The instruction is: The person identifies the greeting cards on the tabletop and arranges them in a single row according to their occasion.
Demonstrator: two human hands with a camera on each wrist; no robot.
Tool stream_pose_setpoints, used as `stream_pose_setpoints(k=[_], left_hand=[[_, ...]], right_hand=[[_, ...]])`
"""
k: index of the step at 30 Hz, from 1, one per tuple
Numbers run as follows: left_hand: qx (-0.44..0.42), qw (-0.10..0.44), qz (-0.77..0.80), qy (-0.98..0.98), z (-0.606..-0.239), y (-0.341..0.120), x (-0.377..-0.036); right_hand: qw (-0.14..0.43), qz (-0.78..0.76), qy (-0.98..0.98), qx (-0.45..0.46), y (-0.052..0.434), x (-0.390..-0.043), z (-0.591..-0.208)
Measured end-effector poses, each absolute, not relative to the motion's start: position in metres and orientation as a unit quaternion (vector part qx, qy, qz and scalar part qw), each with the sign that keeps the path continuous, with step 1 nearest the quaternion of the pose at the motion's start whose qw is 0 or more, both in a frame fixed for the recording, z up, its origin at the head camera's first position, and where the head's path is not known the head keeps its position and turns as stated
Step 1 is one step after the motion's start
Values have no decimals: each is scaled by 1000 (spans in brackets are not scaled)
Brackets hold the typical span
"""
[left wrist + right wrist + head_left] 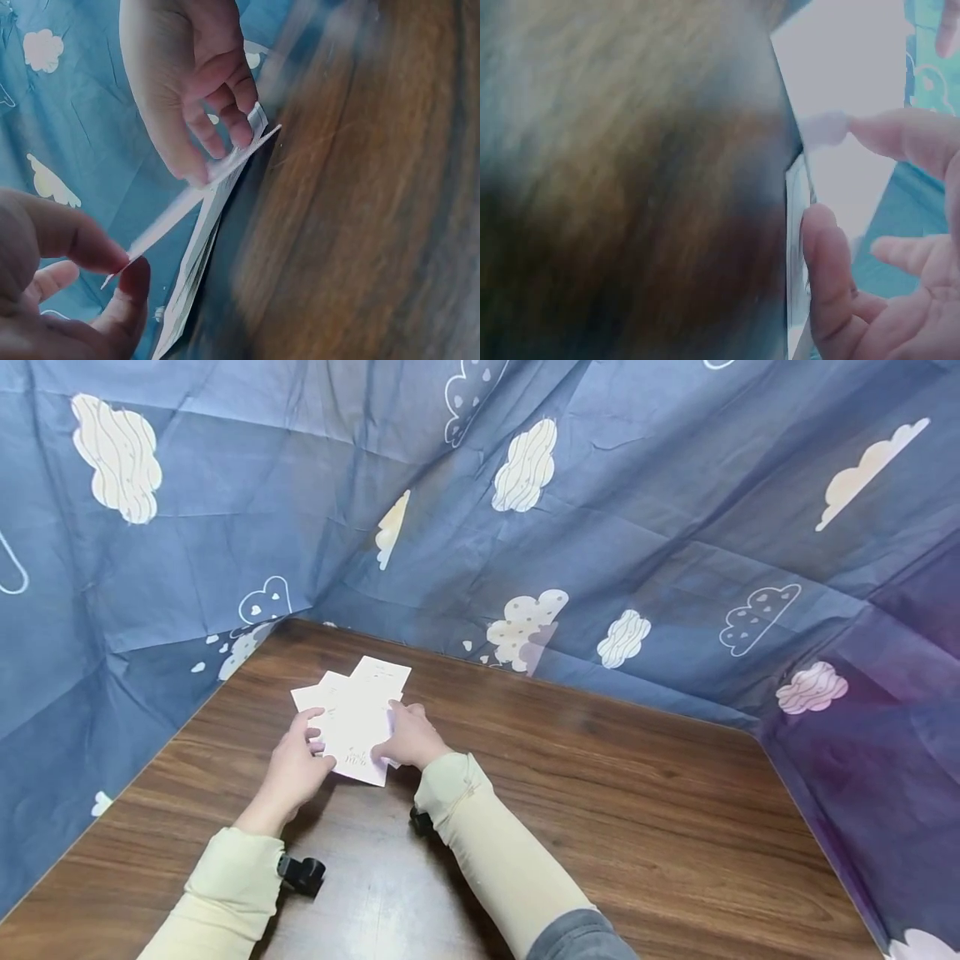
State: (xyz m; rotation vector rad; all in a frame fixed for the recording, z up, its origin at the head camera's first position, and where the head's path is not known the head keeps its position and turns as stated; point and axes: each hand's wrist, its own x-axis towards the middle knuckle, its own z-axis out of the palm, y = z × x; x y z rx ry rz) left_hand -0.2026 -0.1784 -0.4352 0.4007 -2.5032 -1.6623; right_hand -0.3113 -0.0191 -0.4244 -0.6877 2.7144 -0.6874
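A white card with printed lettering lies tilted over several fanned white cards on the wooden table. Thumb and finger of my left hand pinch the near left part of the tilted card, its edge showing thin in the left wrist view. My right hand holds the same card by its right side; the right wrist view has one digit against the white face and other fingers at the edge. Below it, the layered edges of the lower cards rest near the tabletop. Glare hides most of the print.
The brown wood-grain table extends to the right and toward me. Blue cloth with cloud prints hangs along the table's back and both sides. A small black camera sits on my left wrist, another on my right.
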Motion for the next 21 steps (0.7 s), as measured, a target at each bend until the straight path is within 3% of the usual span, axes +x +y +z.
stream_pose_setpoints(k=[11,21], left_hand=[[130,50,-591,-795,-432,-162,-203],[138,82,-622,-766,-427,-147,-205]], right_hand=[[82,-449,882,-117,29,-318,-428],[166,-514,832,-129,87,-302,-420]])
